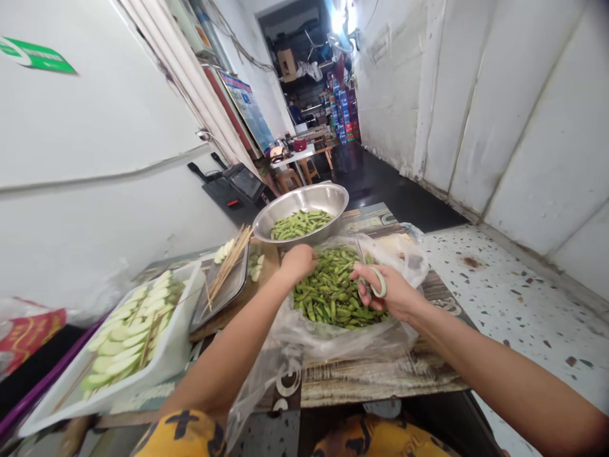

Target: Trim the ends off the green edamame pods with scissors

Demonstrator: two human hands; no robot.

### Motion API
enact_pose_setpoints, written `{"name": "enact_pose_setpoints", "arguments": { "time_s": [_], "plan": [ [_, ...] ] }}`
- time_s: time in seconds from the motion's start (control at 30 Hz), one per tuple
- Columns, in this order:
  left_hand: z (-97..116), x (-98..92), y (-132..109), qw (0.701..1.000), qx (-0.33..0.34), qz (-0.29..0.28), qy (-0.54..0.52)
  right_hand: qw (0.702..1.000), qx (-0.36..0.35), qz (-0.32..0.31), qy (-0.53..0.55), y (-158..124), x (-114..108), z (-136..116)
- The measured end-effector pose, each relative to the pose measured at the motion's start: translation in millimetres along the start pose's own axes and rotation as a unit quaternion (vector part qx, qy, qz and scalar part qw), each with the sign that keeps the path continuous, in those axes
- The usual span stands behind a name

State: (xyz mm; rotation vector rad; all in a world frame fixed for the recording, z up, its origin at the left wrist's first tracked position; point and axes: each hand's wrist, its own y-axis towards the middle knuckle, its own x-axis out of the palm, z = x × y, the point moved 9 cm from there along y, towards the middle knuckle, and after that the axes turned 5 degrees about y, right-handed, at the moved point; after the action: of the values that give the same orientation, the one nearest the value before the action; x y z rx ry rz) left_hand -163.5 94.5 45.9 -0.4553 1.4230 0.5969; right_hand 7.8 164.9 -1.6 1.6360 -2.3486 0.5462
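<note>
A clear plastic bag [333, 343] lies open on the table, full of green bean pods [333, 295]. My left hand [298, 261] reaches down into the far edge of the pile, fingers curled out of sight among the pods. My right hand [387, 293] rests on the pile's right side and grips pale green scissors [378, 282] by the handle loops. Behind the bag stands a steel bowl [328, 198] holding several trimmed pods [299, 223].
A white tray [176, 355] of sliced green vegetable on skewers sits at left. Beside it a metal tray [228, 289] holds bamboo skewers [231, 260]. A white wall runs along the left; a speckled floor and a dark corridor with stools and crates lie ahead.
</note>
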Motion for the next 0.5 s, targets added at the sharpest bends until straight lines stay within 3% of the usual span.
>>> {"name": "enact_pose_setpoints", "arguments": {
  "time_s": [0.07,0.17,0.33,0.5],
  "plan": [
    [-1.2,19.8,-7.0,1.000,0.010,-0.014,-0.008,1.000,0.008,-0.006,-0.019,-0.8,2.3,2.9],
    [-3.8,32.0,-9.2,0.999,0.036,-0.018,-0.036,0.999,0.012,-0.010,-0.032,-1.8,5.2,5.8],
    [-6.1,32.8,-3.1,0.995,0.043,-0.005,-0.086,0.999,0.020,-0.013,-0.043,-2.2,7.2,8.2],
    [-6.7,22.0,-9.0,0.990,0.049,0.003,-0.135,0.997,0.028,-0.025,-0.060,-3.5,9.6,8.4]
  ]
}}
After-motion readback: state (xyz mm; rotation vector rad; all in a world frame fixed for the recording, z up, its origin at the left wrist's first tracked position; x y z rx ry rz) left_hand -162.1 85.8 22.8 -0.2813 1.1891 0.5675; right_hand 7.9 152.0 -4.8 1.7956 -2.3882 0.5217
